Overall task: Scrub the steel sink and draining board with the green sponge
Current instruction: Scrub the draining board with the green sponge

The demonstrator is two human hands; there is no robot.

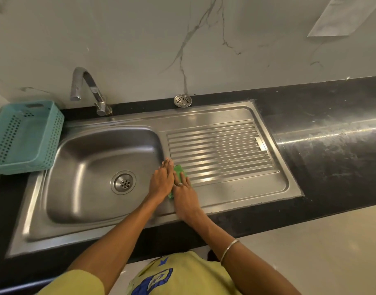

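Observation:
The steel sink bowl (pixel 87 167) lies on the left with a round drain (pixel 123 182) in its floor. The ribbed draining board (pixel 221 150) lies to its right. A green sponge (pixel 178 169) rests on the strip between bowl and board, at the board's near left corner. My left hand (pixel 162 180) lies flat on the sponge's left side. My right hand (pixel 183 190) presses flat on its right side, a ring on one finger. Both hands cover most of the sponge; only its far end and a near corner show.
A teal perforated basket (pixel 23 137) stands left of the sink on the black counter (pixel 331 145). A curved tap (pixel 87 90) rises behind the bowl. A loose steel strainer (pixel 182 101) sits against the marble wall behind the board.

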